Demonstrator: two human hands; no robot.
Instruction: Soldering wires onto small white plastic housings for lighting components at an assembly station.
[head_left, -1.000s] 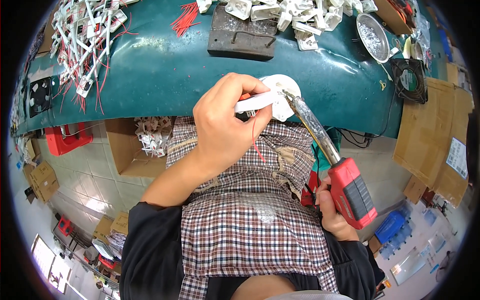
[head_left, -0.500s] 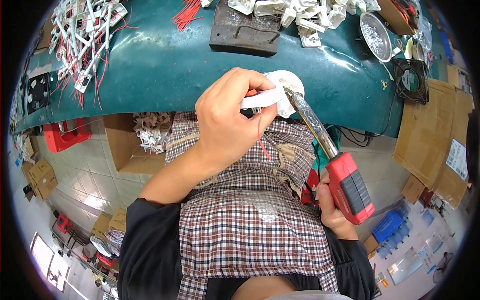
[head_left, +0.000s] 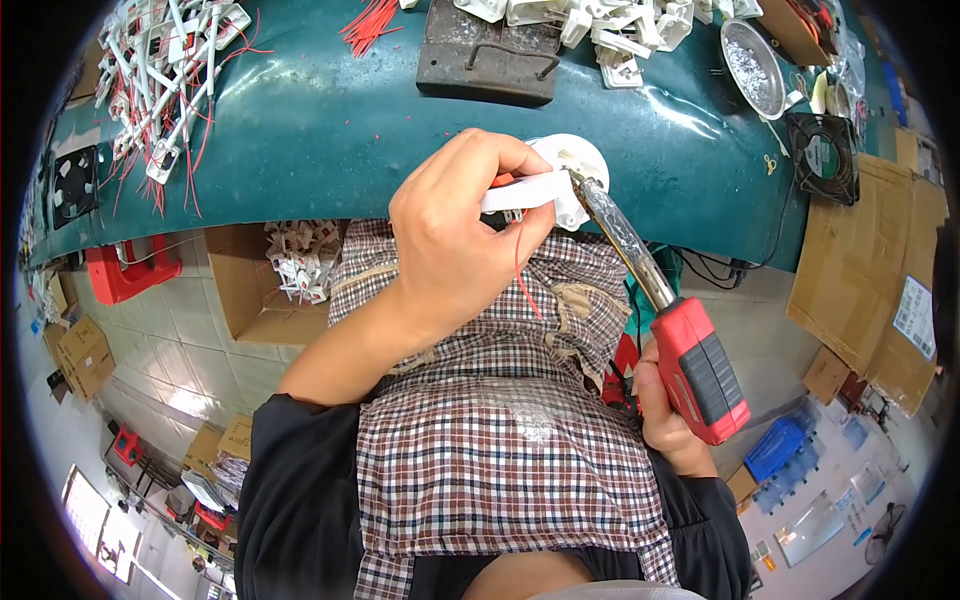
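My left hand is closed round a white plastic part, with a red piece and dark metal contacts showing between the fingers. A red wire hangs down from it. Beyond the fingers, at the table's near edge, is a round white plastic disc; whether it is joined to the held part I cannot tell. My right hand grips a soldering iron with a red and black handle. Its long metal barrel points up-left, and the dark tip meets the held part beside the disc.
White parts with red wires are heaped at the far left. A dark metal block with a handle lies beyond my hands, near white plastic pieces. At right are a metal dish, a black fan and cardboard.
Both hands keep nearly the same pose. The soldering iron's handle has shifted very slightly, while its tip stays at the white part.
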